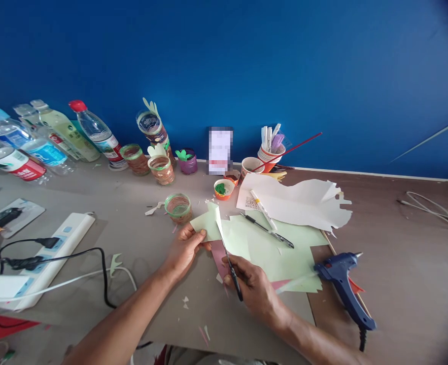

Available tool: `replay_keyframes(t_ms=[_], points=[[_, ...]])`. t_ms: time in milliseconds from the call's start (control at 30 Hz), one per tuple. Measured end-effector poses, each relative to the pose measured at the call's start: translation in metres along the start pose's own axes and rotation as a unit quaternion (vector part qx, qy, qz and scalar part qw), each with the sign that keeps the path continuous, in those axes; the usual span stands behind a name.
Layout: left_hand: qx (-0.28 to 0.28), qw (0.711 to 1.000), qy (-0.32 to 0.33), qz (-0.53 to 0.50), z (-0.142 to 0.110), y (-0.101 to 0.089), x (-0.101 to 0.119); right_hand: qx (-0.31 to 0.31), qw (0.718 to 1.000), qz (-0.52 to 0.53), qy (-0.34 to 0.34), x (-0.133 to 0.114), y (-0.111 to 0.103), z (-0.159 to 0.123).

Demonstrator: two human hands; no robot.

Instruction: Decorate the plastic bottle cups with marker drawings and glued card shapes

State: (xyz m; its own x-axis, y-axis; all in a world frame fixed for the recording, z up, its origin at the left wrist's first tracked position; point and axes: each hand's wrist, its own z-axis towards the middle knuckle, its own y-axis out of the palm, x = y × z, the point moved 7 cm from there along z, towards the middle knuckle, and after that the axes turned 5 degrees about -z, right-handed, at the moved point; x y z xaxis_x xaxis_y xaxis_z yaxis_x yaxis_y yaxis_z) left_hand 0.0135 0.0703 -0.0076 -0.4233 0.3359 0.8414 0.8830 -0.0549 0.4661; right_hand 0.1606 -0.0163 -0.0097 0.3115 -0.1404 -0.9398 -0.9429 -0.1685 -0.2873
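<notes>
My left hand [185, 249] pinches a piece of pale green paper [205, 223] between thumb and fingers, above the table. Wrapped round the black handles of a pair of scissors [234, 278] are the fingers of my right hand [254, 288]. The scissors' blades point up and away, at the right edge of the held paper. Beneath and to the right lie larger sheets of light green paper [254, 247], with a strip of pink paper [218, 253] under my hands. Just beyond my left hand stands a brown-painted cup [178, 208] with a greenish rim.
A blue glue gun [343, 281] lies at the right. Several plastic bottles [100, 137] stand at the back left, before a power strip [62, 253] with cables. A pen [267, 229], a marker [263, 209] and white paper [292, 195] lie right of centre. Paint cups [224, 189] stand behind.
</notes>
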Motion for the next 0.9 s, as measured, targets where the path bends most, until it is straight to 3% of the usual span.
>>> replay_keyframes(t_ms=[300, 567, 900], points=[[-0.023, 1.000, 0.002, -0.011, -0.002, 0.004, 0.003, 0.008, 1.000, -0.012, 0.000, -0.001, -0.002, 0.002], [-0.032, 0.995, -0.005, -0.092, -0.002, 0.000, -0.002, 0.005, 1.000, -0.015, 0.004, 0.001, 0.000, 0.001], [-0.012, 0.999, -0.010, -0.030, 0.000, 0.002, -0.003, -0.013, 1.000, -0.007, 0.016, 0.009, 0.006, -0.001]])
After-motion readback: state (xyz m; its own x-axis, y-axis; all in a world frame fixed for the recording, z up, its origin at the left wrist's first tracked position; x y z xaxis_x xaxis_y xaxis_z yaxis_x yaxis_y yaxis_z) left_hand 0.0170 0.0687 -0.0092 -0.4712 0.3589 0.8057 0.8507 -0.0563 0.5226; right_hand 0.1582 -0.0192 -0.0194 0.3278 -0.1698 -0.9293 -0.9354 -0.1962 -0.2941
